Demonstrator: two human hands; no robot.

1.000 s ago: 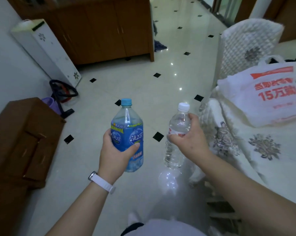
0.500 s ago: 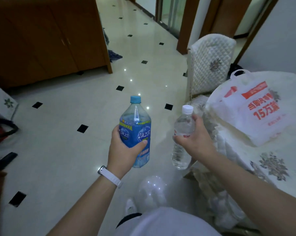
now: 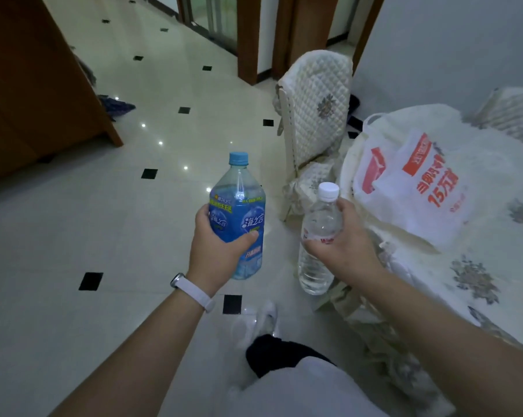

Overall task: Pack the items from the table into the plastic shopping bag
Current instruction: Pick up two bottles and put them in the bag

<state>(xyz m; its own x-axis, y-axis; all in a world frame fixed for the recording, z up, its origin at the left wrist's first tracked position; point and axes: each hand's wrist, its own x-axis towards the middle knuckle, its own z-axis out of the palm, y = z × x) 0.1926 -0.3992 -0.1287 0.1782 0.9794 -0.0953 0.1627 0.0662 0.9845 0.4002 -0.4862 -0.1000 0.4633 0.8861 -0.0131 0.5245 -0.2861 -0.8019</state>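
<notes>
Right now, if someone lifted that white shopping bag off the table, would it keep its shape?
Probably not: the shopping bag lies crumpled and slumped on the table, so it looks floppy. Its thin film suggests it's light.

Blue bottle (image 3: 239,212), blue cap, upright in left hand (image 3: 215,251); clear bottle (image 3: 319,236), white cap, upright in right hand (image 3: 341,245). White plastic bag (image 3: 419,188) w/ red print, slumped on table (image 3: 480,266), rt of both.

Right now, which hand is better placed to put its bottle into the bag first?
Probably right. The right hand holds the clear bottle beside the table edge, close to the bag. The left hand, with the blue bottle, is farther, over the floor.
</notes>
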